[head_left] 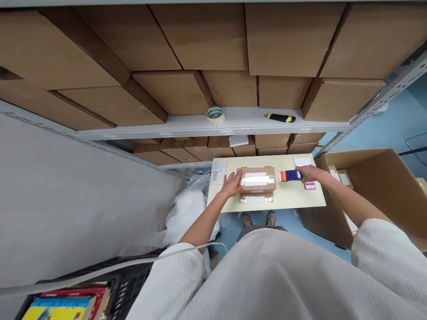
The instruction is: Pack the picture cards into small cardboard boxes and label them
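Note:
A small taped cardboard box (257, 183) with white labels sits on a pale yellow table (293, 198). My left hand (231, 184) rests open against the box's left side, fingers spread. My right hand (308, 174) is closed round the handle of a blue and orange tape dispenser (289, 176), which lies just right of the box. A small pink and white object (310, 186) lies under my right wrist. A white paper (302, 162) lies at the table's far right corner.
Shelves stacked with brown cartons (200, 40) face me; a tape roll (215, 115) and a black-yellow cutter (280, 118) lie on the shelf. A large open carton (376, 186) stands right. White plastic bags (187, 213) and a black crate of books (66, 302) sit left.

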`<state>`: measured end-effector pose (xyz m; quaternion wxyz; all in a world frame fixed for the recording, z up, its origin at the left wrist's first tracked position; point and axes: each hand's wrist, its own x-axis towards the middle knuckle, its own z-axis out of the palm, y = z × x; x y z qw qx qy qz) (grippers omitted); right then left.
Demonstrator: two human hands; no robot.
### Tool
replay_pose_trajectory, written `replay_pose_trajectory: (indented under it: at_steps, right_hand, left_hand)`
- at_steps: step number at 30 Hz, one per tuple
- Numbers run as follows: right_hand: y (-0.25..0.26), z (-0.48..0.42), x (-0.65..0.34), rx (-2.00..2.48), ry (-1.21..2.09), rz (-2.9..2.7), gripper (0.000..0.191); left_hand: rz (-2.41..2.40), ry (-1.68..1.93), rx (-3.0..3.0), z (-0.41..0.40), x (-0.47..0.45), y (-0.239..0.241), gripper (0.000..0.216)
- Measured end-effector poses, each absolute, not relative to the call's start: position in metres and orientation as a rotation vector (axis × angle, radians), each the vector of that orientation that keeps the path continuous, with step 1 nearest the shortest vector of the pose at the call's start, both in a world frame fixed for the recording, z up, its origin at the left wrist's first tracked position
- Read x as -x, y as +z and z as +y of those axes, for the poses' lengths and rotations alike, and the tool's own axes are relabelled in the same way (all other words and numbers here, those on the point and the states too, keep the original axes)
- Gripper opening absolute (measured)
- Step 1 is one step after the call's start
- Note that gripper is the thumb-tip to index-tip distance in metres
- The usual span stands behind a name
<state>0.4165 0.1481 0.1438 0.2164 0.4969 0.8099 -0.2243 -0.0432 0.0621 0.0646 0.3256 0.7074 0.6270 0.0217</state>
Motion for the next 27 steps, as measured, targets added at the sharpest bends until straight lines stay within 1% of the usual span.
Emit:
replay_pose_trajectory:
  at_steps: [8, 18, 27]
  right_hand:
    - [0.127, 0.151, -0.390, -1.357, -0.546, 2.183, 0.056]
    - [0.146, 0.153, -0.412, -1.259, -0.502, 2.179, 0.059]
    - [0.148, 0.156, -0.426, -1.265, -0.676, 2.220, 0.053]
  left_hand:
    - [1.648, -0.010, -1.869, 0.064, 0.038, 0.067, 0.105]
    - [1.658, -0.184, -1.897, 0.067, 0.036, 0.081, 0.109]
    - [1.703, -0.216, -1.887, 0.064, 0.030, 0.083, 0.107]
